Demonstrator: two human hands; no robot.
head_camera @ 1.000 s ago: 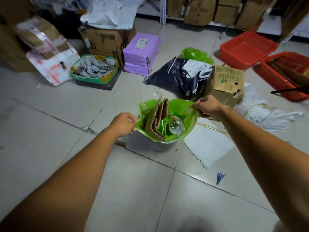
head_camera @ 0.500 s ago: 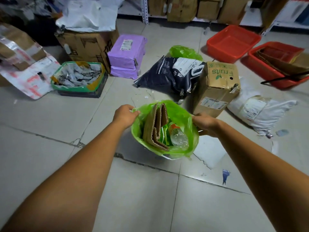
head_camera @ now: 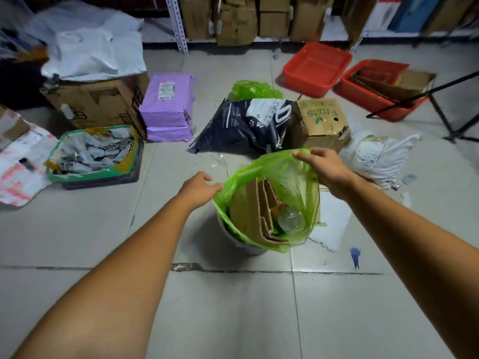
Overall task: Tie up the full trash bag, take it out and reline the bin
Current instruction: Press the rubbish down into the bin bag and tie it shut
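While the trash bag [head_camera: 285,177] sits in the bin [head_camera: 248,248], the left hand [head_camera: 199,187] and right hand [head_camera: 324,167], set apart, each pinch its rim. Soft thin film, likely light, may tear on stiff cardboard [head_camera: 248,213]; gather the rim.

Purple parcel [head_camera: 168,107] sits just beside cardboard box [head_camera: 98,104]

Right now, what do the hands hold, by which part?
Green trash bag, by its rim: left hand at the left edge, right hand at the far edge.
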